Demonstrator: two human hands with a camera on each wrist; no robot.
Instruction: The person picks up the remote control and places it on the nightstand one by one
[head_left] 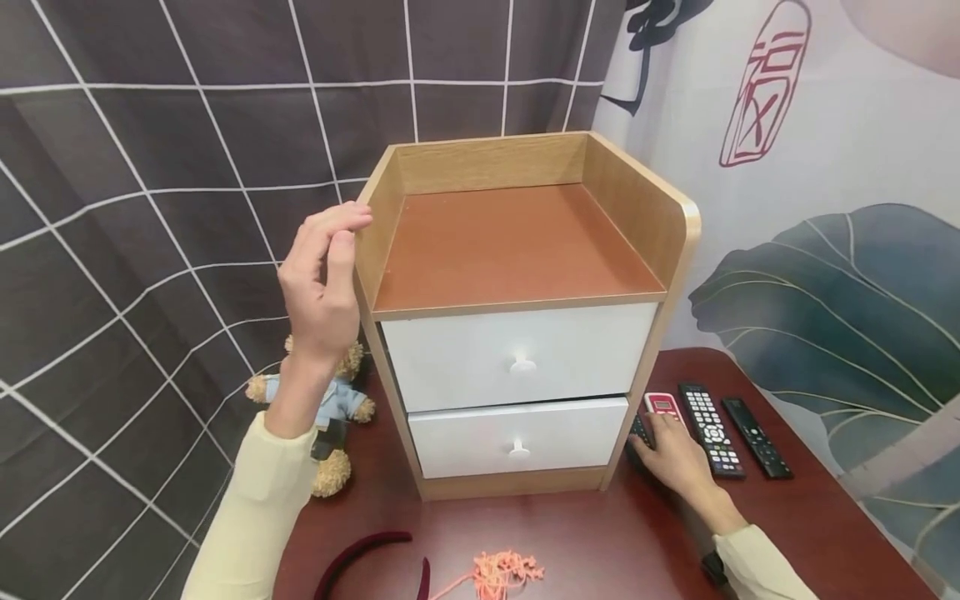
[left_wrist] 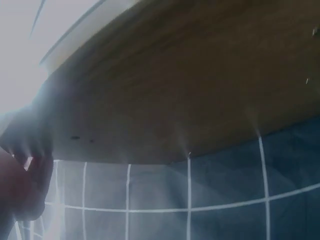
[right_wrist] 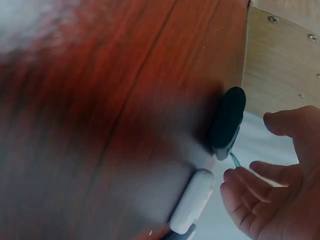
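A small wooden cabinet (head_left: 517, 242) with two white drawers stands on the table. My left hand (head_left: 322, 283) is raised at its upper left side, loosely bent fingertips at the side panel; whether they touch it I cannot tell. In the left wrist view that hand (left_wrist: 25, 185) is dim beside the wood panel (left_wrist: 165, 95). My right hand (head_left: 678, 458) is by the cabinet's lower right side, over a black remote control (head_left: 640, 429). In the right wrist view the right hand's fingers (right_wrist: 255, 195) are spread, apart from the black remote and a white remote (right_wrist: 192, 200).
Right of my right hand lie a red-and-white remote (head_left: 663, 406), a long black remote (head_left: 708, 429) and another black remote (head_left: 756, 437). A teddy bear (head_left: 337, 404) is left of the cabinet. In front are a dark red headband (head_left: 360, 550) and tangled orange yarn (head_left: 502, 573).
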